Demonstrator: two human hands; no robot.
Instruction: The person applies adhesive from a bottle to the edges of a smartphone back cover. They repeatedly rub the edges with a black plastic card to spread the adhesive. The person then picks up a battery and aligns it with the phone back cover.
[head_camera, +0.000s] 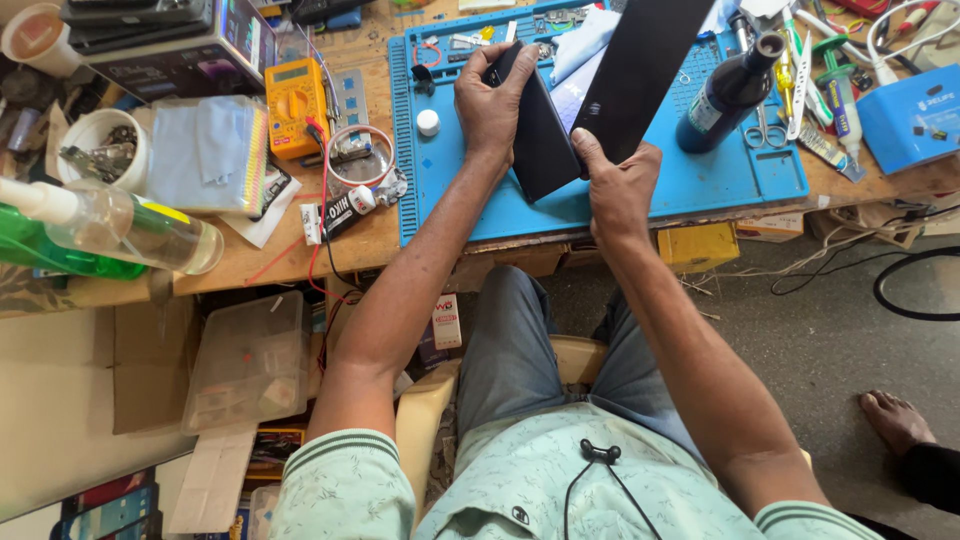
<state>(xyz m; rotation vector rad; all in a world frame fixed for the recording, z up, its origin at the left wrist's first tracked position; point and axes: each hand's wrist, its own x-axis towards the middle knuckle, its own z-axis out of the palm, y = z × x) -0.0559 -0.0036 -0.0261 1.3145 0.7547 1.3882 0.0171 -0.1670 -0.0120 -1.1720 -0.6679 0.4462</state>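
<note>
Above the blue ribbed mat (720, 185) on the wooden surface (350, 240), we are holding two flat, glossy black slabs: our left hand (492, 105) is wrapping its grip around the black phone (538, 135), our right hand (620, 185) is pinching the long dark panel (645, 70). Nearby, a dark bottle (725, 95) is standing upright; a white cup (100, 140) is holding metal bits.

The person wears a pale mint-green shirt (520, 480) with darker striped cuffs on short sleeves; grey-blue trousers (520, 340); a black cord (600, 455) hangs at the chest.
</note>
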